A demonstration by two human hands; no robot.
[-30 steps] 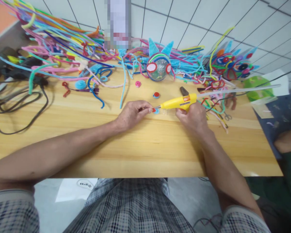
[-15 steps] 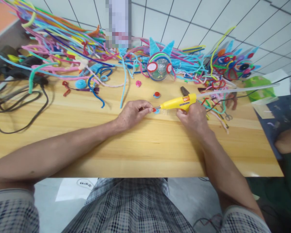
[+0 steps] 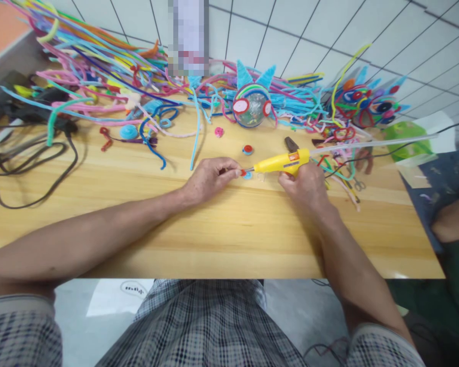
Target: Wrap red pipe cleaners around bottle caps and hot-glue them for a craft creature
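My right hand [image 3: 306, 186] is wrapped round a yellow hot glue gun [image 3: 281, 161], with a long clear glue stick [image 3: 371, 143] poking out of its back. The gun's metal nozzle points left and meets a small red piece [image 3: 243, 173] pinched between the thumb and finger of my left hand [image 3: 211, 179]. Just under that piece, a small light-blue coil [image 3: 247, 176] lies on the table. Beyond the nozzle sits a red-and-blue coil [image 3: 247, 149], with a pink coil [image 3: 219, 132] farther left.
Pipe cleaners [image 3: 110, 97] heap along the wall. A clear ball with blue ears [image 3: 251, 104] stands at the back, two similar decorated figures [image 3: 367, 104] to its right. Scissors [image 3: 359, 184] lie at right, a black cable [image 3: 30, 205] at left. Another person's arm [image 3: 453, 221] shows at the right edge.
Almost nothing differs; the view has shifted very slightly. Both hands keep their places, with the glue gun's nozzle still at the small red piece.
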